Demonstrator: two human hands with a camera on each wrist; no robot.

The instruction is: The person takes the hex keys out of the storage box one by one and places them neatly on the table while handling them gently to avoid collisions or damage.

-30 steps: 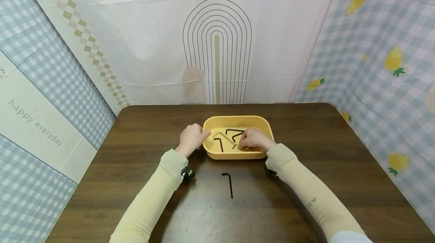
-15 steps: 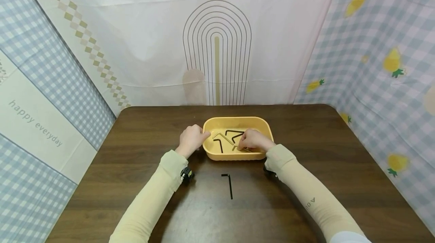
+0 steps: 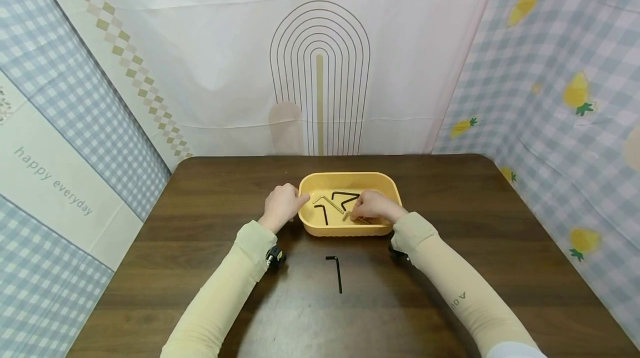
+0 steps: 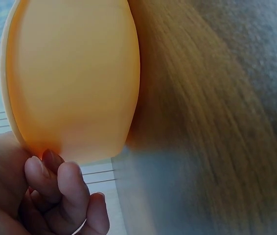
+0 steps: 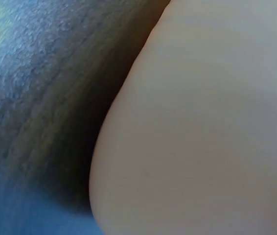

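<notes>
A yellow oblong tray (image 3: 320,231) sits on the table with several L-shaped hex keys in it. My left hand (image 3: 283,205) grips its left end, thumb over the rim; the left wrist view shows the fingers curled below the rim of this end. Inside the tray my right hand (image 3: 375,205) pinches a gold hex key (image 3: 346,215) near the front wall, hiding part of it. Left of those fingers lie another gold hex key (image 3: 332,204) and a black hex key (image 3: 325,214). Two more black ones are behind. The right wrist view is mostly filled by skin.
A single black hex key (image 3: 339,276) lies on the dark wooden table (image 3: 225,180) in front of the tray, between the forearms. Printed cloth (image 3: 225,69) hangs behind the table and along both sides.
The gold hex key under my right fingertips has turned slightly. Both hands and the tray keep their places; the head view has shifted a little.
</notes>
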